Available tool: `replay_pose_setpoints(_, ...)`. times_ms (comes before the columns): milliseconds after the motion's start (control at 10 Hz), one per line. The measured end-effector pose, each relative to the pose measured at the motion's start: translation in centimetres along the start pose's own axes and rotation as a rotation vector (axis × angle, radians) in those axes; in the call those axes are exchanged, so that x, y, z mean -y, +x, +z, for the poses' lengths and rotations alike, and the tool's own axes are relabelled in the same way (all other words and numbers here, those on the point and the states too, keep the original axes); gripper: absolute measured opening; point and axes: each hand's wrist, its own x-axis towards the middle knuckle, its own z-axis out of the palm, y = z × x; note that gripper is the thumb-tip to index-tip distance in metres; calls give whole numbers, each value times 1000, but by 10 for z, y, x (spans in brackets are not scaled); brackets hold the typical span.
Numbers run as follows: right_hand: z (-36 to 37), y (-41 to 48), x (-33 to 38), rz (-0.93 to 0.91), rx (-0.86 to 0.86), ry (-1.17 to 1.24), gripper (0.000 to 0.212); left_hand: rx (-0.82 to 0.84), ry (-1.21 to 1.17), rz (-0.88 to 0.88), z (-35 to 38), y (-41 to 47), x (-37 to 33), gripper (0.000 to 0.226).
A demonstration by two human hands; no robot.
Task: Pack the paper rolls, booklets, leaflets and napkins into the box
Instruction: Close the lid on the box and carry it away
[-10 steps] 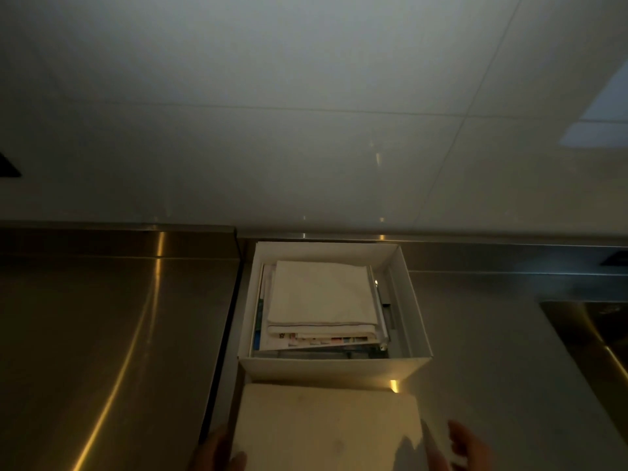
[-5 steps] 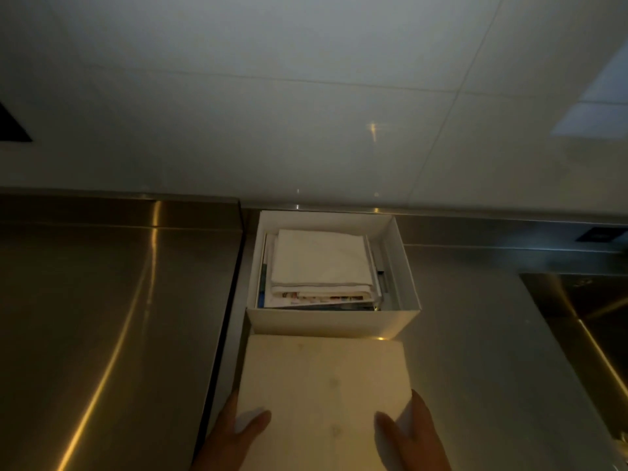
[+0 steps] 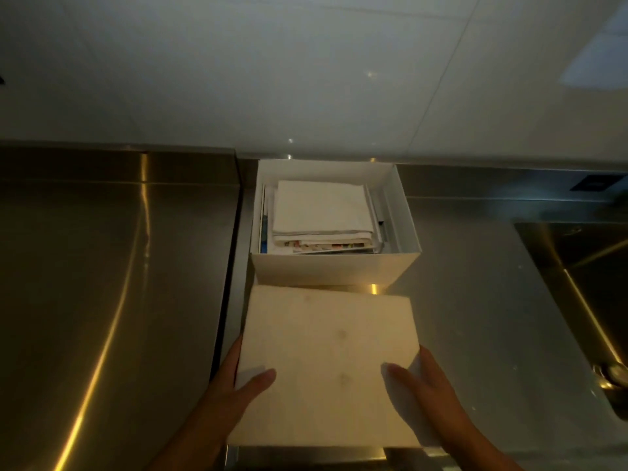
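A white open box stands on the steel counter against the back wall. Inside it, folded white napkins lie on top of a stack of printed leaflets and booklets. In front of the box I hold a flat white box lid level above the counter. My left hand grips the lid's left edge with the thumb on top. My right hand grips its right edge the same way. The lid's far edge is just short of the box's front wall.
A steel counter spans the view, with a dark seam left of the box. A sink basin is sunk in at the right. A white tiled wall rises behind.
The lid and both hands have come further up into view and closer to the box. My view has tilted down, so the box sits higher in the frame.
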Motion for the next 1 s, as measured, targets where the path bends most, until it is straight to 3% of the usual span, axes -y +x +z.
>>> replay_pose_setpoints(100,-8,-34,32,42,71,52,123,-33,194,121,-16,-34,-23,83)
replay_pose_setpoints(200,-18,-40,58,-48,4,55,98,61,292,204,-29,-40,-47,120)
replay_pose_setpoints(300,-41,-30,94,-186,-153,228,105,13,187,302,-33,-31,-88,126)
replay_pose_setpoints(400,-62,-12,134,-242,-157,357,95,20,17,320,-23,-15,-134,123)
replay_pose_setpoints(500,-86,11,171,-358,-168,371,98,-31,-8,437,-8,10,-173,123)
replay_pose_setpoints(600,-98,48,193,-398,-208,378,92,-31,-101,417,10,41,-193,87)
replay_pose_setpoints(700,-104,93,198,-376,-231,416,53,-67,-125,344,19,80,-201,56)
replay_pose_setpoints(1000,-93,150,178,-257,-253,398,45,-146,24,241,17,133,-192,70)
